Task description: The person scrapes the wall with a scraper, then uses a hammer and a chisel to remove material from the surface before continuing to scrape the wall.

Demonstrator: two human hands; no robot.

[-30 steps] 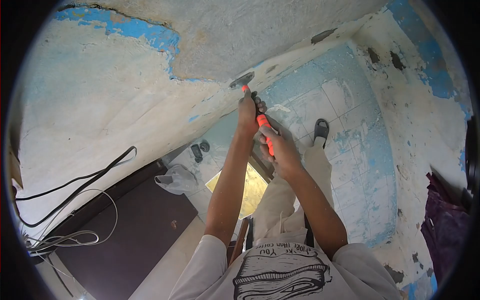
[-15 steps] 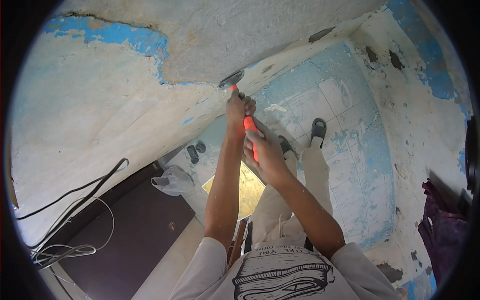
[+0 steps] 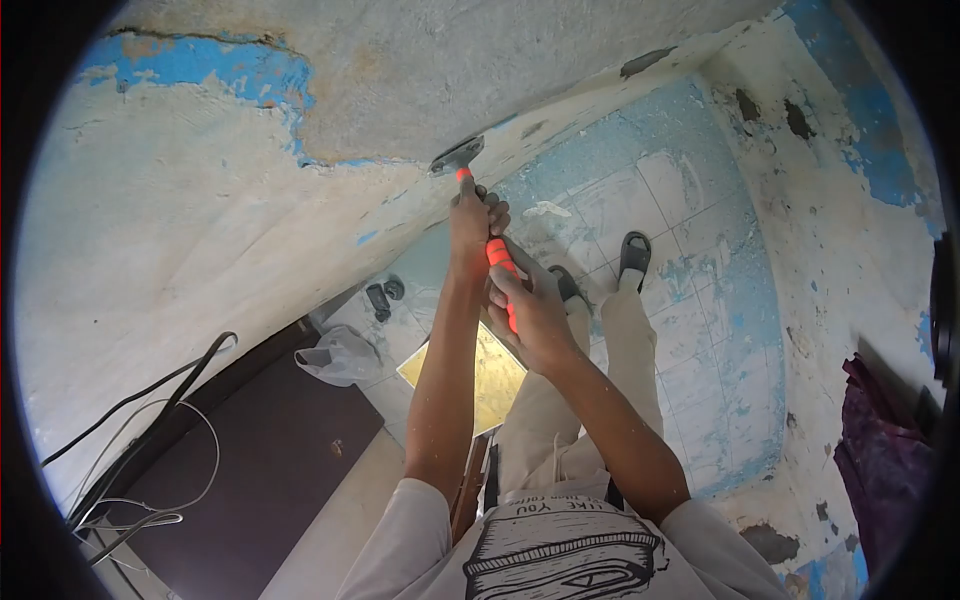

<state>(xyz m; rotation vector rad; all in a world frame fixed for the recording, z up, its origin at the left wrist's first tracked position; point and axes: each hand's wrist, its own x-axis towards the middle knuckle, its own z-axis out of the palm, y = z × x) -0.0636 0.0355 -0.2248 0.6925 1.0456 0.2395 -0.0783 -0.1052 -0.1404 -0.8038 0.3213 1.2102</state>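
Observation:
Both of my hands grip one long scraper [image 3: 460, 155] with an orange-red handle and a wide dark head. My left hand [image 3: 474, 215] is wrapped round the handle just below the head. Farther down the shaft, my right hand [image 3: 535, 315] is closed on the lower grip. The scraper's head lies at the wall [image 3: 400, 90], right at the edge between bare grey plaster and pale peeling paint. A ragged blue paint strip [image 3: 215, 68] borders the grey patch on the left.
Below are pale floor tiles [image 3: 690, 330] streaked with blue and white, and my sandalled feet. A yellow panel [image 3: 490, 370], a clear plastic bag [image 3: 340, 357] and a dark brown board [image 3: 260, 460] lie lower left. Loose cables [image 3: 150, 430] hang there. Purple cloth [image 3: 885, 450] hangs at right.
The scraper's head has shifted slightly left and turned a little, showing more of its face. Both hands keep their hold. The view has moved slightly.

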